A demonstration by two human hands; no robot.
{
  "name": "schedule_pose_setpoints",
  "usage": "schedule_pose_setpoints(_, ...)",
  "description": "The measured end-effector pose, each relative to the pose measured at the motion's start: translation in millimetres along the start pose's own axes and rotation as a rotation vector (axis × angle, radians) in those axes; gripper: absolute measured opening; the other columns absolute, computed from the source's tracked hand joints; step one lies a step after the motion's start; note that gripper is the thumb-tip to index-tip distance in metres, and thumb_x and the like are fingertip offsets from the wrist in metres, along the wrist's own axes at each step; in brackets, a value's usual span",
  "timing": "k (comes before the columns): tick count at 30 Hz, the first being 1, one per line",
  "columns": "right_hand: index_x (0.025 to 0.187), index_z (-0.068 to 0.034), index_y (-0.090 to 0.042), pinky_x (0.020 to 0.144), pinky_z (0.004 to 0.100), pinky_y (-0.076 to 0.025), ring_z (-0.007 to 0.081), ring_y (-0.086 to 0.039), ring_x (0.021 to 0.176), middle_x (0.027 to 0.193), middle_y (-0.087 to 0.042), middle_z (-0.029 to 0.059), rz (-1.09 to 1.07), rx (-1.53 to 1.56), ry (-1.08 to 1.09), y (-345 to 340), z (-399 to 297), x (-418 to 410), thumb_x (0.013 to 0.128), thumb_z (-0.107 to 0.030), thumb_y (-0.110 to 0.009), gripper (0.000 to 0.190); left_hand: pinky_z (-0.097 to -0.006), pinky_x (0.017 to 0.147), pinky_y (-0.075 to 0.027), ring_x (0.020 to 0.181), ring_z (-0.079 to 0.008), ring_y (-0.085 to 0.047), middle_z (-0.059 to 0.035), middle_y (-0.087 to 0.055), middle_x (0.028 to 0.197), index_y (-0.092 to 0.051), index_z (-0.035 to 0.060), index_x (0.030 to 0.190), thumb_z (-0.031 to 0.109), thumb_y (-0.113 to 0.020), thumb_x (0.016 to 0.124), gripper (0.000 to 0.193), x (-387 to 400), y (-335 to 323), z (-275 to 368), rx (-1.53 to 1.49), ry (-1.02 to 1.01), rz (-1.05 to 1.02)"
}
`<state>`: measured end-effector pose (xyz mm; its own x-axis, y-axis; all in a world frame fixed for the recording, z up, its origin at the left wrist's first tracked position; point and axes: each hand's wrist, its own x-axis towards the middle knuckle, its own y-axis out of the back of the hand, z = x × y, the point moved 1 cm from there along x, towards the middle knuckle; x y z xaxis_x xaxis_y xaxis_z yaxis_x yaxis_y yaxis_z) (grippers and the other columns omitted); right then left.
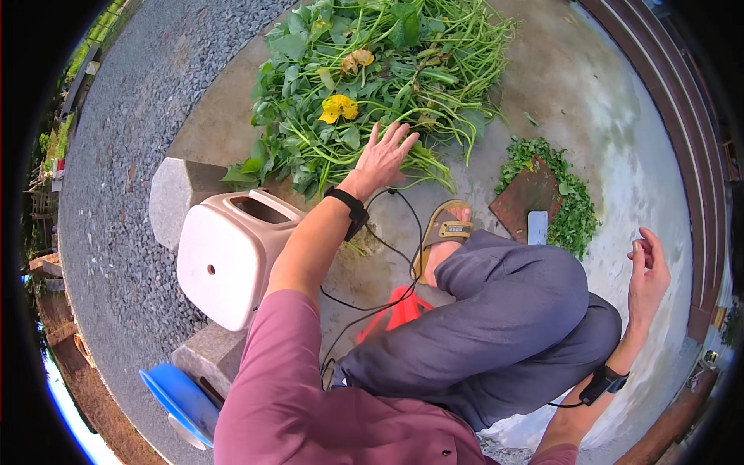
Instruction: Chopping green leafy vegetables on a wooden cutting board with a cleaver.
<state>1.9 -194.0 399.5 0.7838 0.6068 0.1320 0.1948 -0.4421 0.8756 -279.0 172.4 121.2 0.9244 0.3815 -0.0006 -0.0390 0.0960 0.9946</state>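
Note:
My left hand [386, 152] reaches out, palm down and fingers spread, over the near edge of a large heap of leafy green vines [378, 75]. Whether it presses on the stems or hovers just above them I cannot tell. Yellowed leaves [338, 108] show on the heap. Off to the right, my right hand [650, 273] is raised beside my knee, its fingers loosely bent with nothing visible in them. Beyond that knee lies a reddish-brown board [526, 197], with chopped greens [572, 209] around it. A pale rectangular blade [537, 225] lies at its near edge, partly hidden by my leg.
A pinkish plastic stool [224, 261] lies on its side at left, near stone blocks [174, 195]. Lower left is a blue basin [180, 401]. A black cable [401, 256] loops near my sandalled foot [444, 232], above a red plastic object [395, 311]. Gravel [139, 145] borders the concrete.

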Motion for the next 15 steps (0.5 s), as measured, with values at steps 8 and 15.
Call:
schedule_pose_setpoints(8,0.113,-0.001,-0.066,0.065,0.0252,-0.049,0.0109,-0.060,0.071,0.088,-0.066,0.0059,-0.107,0.014,-0.032,-9,9,1,0.097,-0.010,-0.060,0.019,-0.0396,0.083,-0.044,0.101,-0.0231,-0.061,-0.0045,-0.064,0.096,-0.062,0.0097,0.099,0.025,-0.065,0.083,0.023,-94,-64,-31,0.062,-0.112,-0.464)
schedule_pose_setpoints(15,0.108,0.001,-0.066,0.063,0.0248,-0.049,0.0099,-0.058,0.068,0.083,-0.066,0.0059,-0.182,0.041,-0.067,-19,2,-1,0.096,-0.009,-0.060,0.017,-0.0349,0.093,-0.037,0.091,-0.0174,-0.068,-0.0023,-0.071,0.091,-0.068,0.0168,0.101,0.019,-0.056,0.091,0.016,-164,-116,-74,0.453,-0.126,-0.513)
